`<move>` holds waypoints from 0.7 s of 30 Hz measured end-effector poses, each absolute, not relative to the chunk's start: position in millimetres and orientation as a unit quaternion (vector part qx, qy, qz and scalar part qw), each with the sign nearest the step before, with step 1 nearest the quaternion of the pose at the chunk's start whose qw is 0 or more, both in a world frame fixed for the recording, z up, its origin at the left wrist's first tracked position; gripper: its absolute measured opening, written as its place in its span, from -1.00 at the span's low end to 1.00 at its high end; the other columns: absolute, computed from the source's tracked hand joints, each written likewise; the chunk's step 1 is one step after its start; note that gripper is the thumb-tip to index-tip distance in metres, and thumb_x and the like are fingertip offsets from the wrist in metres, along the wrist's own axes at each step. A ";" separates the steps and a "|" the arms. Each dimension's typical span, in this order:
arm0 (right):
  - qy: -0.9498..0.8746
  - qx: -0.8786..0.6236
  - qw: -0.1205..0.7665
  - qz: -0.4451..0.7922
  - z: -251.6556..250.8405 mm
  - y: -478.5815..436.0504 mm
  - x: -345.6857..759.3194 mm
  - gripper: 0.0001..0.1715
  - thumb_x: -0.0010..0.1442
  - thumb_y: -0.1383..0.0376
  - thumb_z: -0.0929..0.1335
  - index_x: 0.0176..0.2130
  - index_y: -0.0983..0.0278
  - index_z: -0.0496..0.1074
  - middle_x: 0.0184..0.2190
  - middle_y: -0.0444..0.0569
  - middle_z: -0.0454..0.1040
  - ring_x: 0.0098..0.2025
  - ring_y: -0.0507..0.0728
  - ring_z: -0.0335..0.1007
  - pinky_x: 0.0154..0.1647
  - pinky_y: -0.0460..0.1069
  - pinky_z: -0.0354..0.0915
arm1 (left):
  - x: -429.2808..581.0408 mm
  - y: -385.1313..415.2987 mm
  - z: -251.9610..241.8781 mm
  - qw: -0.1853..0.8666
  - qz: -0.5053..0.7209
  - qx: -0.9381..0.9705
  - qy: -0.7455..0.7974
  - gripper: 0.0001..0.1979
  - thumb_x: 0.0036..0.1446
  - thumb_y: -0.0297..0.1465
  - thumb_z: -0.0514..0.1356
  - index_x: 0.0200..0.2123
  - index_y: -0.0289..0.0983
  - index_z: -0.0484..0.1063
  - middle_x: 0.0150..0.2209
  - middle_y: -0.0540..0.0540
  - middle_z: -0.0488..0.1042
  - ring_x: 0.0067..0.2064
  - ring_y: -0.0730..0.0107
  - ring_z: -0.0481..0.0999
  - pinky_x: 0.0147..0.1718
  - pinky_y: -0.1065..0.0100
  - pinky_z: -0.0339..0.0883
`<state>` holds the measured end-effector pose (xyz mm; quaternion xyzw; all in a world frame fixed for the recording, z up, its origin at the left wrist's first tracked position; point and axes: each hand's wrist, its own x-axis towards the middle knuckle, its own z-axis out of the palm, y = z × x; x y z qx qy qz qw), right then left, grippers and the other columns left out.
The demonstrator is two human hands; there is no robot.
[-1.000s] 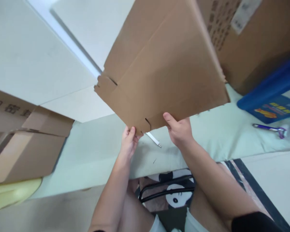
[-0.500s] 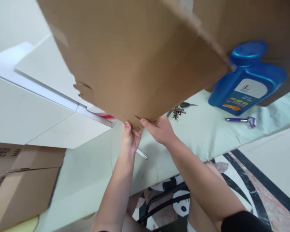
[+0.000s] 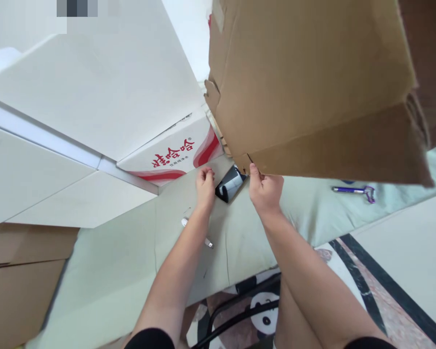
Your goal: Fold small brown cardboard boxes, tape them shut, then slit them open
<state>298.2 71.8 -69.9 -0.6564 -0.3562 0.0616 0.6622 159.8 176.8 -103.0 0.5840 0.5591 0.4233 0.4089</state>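
A large brown cardboard box (image 3: pixel 312 87) hangs tilted above the pale green surface (image 3: pixel 131 252) and fills the upper right. My right hand (image 3: pixel 264 190) pinches its lowest corner, fingers closed on the cardboard edge. My left hand (image 3: pixel 205 185) is off the box, loosely curled with nothing seen in it, just left of a black phone (image 3: pixel 231 183) lying on the surface. Behind the left hand stands a white carton with red print (image 3: pixel 170 154).
A purple pen-like tool (image 3: pixel 353 191) lies at the right on the surface. A small white stick (image 3: pixel 208 242) lies beside my left forearm. Brown cardboard boxes (image 3: pixel 18 271) sit at the lower left. A white wall panel (image 3: pixel 76 97) rises behind.
My left hand has let go of the box's corner and dropped toward the phone. The box has swung right and up, held by the right hand alone. The view has shifted left, showing the white carton.
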 end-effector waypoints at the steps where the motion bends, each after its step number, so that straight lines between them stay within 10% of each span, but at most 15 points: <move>1: -0.351 -0.667 0.654 0.058 -71.4 74.7 299.0 -0.49 0.31 -0.04 0.25 -0.45 0.18 0.53 -0.38 0.17 0.67 -0.19 0.37 0.65 -0.06 0.22 0.46 | 153.9 179.1 -106.3 0.383 0.411 0.600 0.570 -0.91 0.25 -0.35 0.10 -0.22 -0.20 0.38 -0.17 -0.10 0.51 -0.04 0.24 0.52 0.08 0.18 0.39; 21: -0.358 -0.735 0.557 0.146 -99.8 127.4 318.3 -0.73 0.18 0.16 0.34 -0.16 0.26 0.42 -0.27 0.20 0.62 -0.21 0.35 0.58 -0.07 0.21 0.40 | 129.9 180.0 -121.4 0.135 0.222 0.748 0.610 -0.65 0.39 -0.39 -0.06 -0.13 -0.28 0.54 0.02 -0.34 0.54 0.14 -0.04 0.48 0.22 0.02 0.27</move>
